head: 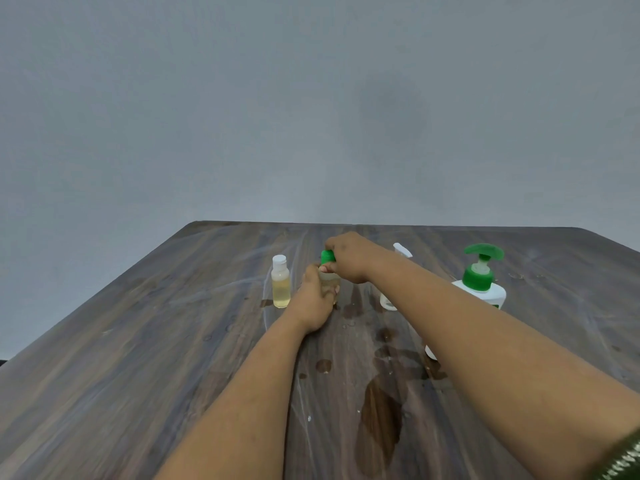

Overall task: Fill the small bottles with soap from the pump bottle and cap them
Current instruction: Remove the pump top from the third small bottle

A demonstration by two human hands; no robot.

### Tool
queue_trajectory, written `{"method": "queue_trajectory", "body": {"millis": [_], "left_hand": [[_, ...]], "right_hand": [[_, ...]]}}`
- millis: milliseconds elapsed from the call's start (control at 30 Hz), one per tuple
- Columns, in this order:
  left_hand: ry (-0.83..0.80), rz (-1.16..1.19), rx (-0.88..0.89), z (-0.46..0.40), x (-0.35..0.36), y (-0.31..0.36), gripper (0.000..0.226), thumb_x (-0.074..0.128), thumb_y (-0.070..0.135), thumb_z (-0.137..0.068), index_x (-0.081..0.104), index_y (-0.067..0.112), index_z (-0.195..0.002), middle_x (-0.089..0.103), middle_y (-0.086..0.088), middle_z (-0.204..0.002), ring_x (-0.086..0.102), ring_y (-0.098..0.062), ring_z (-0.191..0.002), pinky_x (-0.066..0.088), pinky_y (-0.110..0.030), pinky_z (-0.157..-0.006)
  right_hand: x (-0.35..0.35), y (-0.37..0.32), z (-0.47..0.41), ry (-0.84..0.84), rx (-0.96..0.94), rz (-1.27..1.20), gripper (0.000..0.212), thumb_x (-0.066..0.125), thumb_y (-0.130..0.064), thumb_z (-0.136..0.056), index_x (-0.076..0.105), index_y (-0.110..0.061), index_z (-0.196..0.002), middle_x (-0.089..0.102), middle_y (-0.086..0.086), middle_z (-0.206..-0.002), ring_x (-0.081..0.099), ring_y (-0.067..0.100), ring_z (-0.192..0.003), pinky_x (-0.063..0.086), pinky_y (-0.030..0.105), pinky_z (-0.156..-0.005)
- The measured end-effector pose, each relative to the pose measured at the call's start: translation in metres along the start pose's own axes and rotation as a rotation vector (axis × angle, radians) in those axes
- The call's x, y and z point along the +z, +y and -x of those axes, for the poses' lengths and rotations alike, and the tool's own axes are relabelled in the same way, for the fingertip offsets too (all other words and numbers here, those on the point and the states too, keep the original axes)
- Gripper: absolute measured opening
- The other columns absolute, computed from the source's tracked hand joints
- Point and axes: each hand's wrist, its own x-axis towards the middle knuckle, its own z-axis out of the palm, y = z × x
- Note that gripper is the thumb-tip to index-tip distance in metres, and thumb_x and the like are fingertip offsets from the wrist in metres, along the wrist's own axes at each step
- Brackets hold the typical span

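My left hand (317, 303) is wrapped round the body of a small bottle (329, 284), holding it upright on the surface (138, 341), while my right hand (348, 258) comes over the top and pinches the green cap (327, 257) between thumb and fingers. So both hands are closed on the same bottle, one low, one high, nearly touching. I judge this to be the capping step.

To do it well I would keep the left grip firm but low, since a soft-looking clear bottle with liquid in it could squirt through the neck if squeezed. The cap looks slightly tilted from here; I would seat it level before turning, then twist with the right fingers only, keeping the bottle still. My fingers hide the neck, so I cannot tell whether the thread has caught.

Just to the left of the held bottle stands another small bottle with a white cap (280, 283), filled with pale yellow soap and apparently finished. To its right, partly behind my right forearm, is a white container (389, 299) that I cannot make out well. Farther right stands the pump bottle (481, 278) with its green pump head. Nearer me than the held bottle there are wet patches (379, 420), so the base may slide; I would press it down as I turn.
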Motion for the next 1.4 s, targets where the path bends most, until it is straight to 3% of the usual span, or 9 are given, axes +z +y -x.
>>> {"method": "queue_trajectory", "body": {"millis": [133,400,567,700,800,867,1067,1233,1400], "left_hand": [[0.040,0.022,0.021,0.004,0.001,0.008,0.082,0.062,0.035,-0.092,0.010,0.016,-0.153,0.036,-0.012,-0.152,0.046,-0.028,-0.133,0.038,-0.042,-0.112],[0.163,-0.163,0.129,0.008,0.008,0.016,0.094,0.069,0.032,-0.089,0.006,0.015,-0.156,0.023,-0.007,-0.159,0.030,-0.027,-0.144,0.028,-0.038,-0.114],[0.373,-0.176,0.234,0.014,0.017,0.024,0.098,0.067,0.025,-0.089,-0.004,0.008,-0.156,0.022,-0.014,-0.156,0.029,-0.031,-0.142,0.027,-0.034,-0.112],[0.524,-0.312,0.346,0.020,0.026,0.033,0.093,0.071,0.024,-0.083,0.014,0.005,-0.153,0.030,-0.021,-0.151,0.032,-0.040,-0.139,0.032,-0.048,-0.112],[0.594,-0.383,0.553,0.023,0.036,0.044,0.072,0.067,0.022,-0.080,0.034,0.006,-0.144,0.045,-0.015,-0.142,0.043,-0.032,-0.130,0.038,-0.044,-0.108],[0.525,-0.293,0.597,0.024,0.047,0.050,0.059,0.066,0.016,-0.083,0.045,0.005,-0.137,0.052,-0.011,-0.133,0.047,-0.024,-0.123,0.043,-0.039,-0.105],[0.117,-0.014,0.230,0.024,0.066,0.041,0.074,0.070,0.033,-0.090,0.031,0.010,-0.149,0.043,-0.004,-0.148,0.040,-0.020,-0.138,0.030,-0.024,-0.107],[0.062,0.152,0.153,0.018,0.062,0.034,0.044,0.072,0.024,-0.089,0.053,0.014,-0.127,0.064,0.006,-0.107,0.064,-0.012,-0.105,0.045,-0.008,-0.078],[0.008,0.089,0.171,0.013,0.064,0.035,0.040,0.068,0.027,-0.092,0.050,0.018,-0.127,0.060,-0.002,-0.123,0.062,-0.019,-0.109,0.046,-0.026,-0.088]], "right_hand": [[-0.004,-0.002,0.004,0.011,0.005,0.012,0.052,0.059,-0.039,-0.097,0.046,-0.006,-0.134,0.053,0.015,-0.133,0.054,0.028,-0.117,0.043,0.035,-0.093],[-0.075,0.025,0.033,0.135,0.125,0.051,0.038,0.062,-0.028,-0.097,0.058,-0.008,-0.128,0.060,0.010,-0.127,0.055,0.025,-0.118,0.045,0.032,-0.096],[-0.069,0.040,0.038,-0.063,0.251,0.262,0.047,0.067,-0.034,-0.093,0.057,-0.007,-0.130,0.061,0.008,-0.129,0.057,0.025,-0.119,0.047,0.033,-0.096],[-0.059,0.046,0.034,-0.218,0.307,0.323,0.052,0.068,-0.037,-0.092,0.055,-0.010,-0.134,0.060,0.005,-0.130,0.057,0.026,-0.119,0.047,0.035,-0.098],[-0.056,0.040,0.030,-0.283,0.298,0.387,0.030,0.066,-0.036,-0.094,0.064,-0.008,-0.106,0.061,0.004,-0.094,0.059,0.025,-0.099,0.049,0.035,-0.093],[-0.055,0.035,0.029,-0.294,0.295,0.431,0.026,0.064,-0.030,-0.096,0.060,-0.008,-0.082,0.057,0.003,-0.085,0.056,0.022,-0.089,0.048,0.032,-0.086],[-0.057,0.028,0.030,-0.364,0.217,0.466,0.016,0.060,-0.023,-0.097,0.071,-0.010,-0.097,0.073,-0.002,-0.094,0.059,0.014,-0.085,0.048,0.025,-0.077],[-0.051,0.019,0.034,-0.273,0.119,0.520,0.019,0.064,-0.027,-0.095,0.069,-0.008,-0.095,0.068,-0.002,-0.096,0.058,0.015,-0.085,0.044,0.024,-0.065],[-0.041,0.018,0.033,-0.289,0.166,0.570,0.018,0.063,-0.018,-0.094,0.059,-0.005,-0.083,0.057,0.001,-0.081,0.054,0.016,-0.083,0.043,0.027,-0.073]]}}
